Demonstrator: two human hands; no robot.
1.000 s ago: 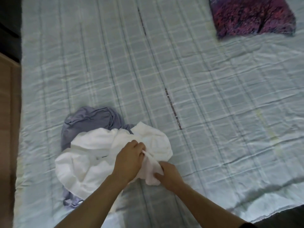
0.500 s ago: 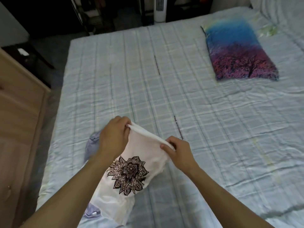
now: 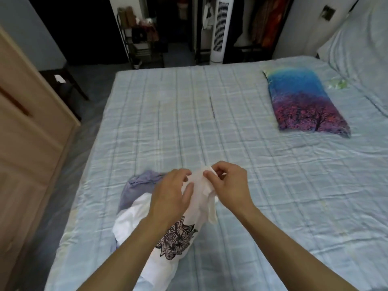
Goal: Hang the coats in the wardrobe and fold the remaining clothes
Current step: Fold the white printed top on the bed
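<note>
A white T-shirt (image 3: 180,240) with a black mandala print hangs from both my hands above the near left part of the bed (image 3: 210,127). My left hand (image 3: 170,192) and my right hand (image 3: 228,183) sit close together and pinch its bunched top edge. The shirt's lower part trails down onto the sheet. Under it lies a crumpled lavender-grey garment (image 3: 136,190), partly hidden by the shirt and my left arm.
A folded blue and purple tree-print cloth (image 3: 304,103) lies on the bed at the far right. A wooden wardrobe (image 3: 27,143) stands to the left. Beyond the bed are a white tower fan (image 3: 220,30), a dark rack and hanging clothes (image 3: 266,19).
Both hands lifted the white shirt off the pile and then came together at its top edge. The view tilted up from the bedsheet to the room beyond.
</note>
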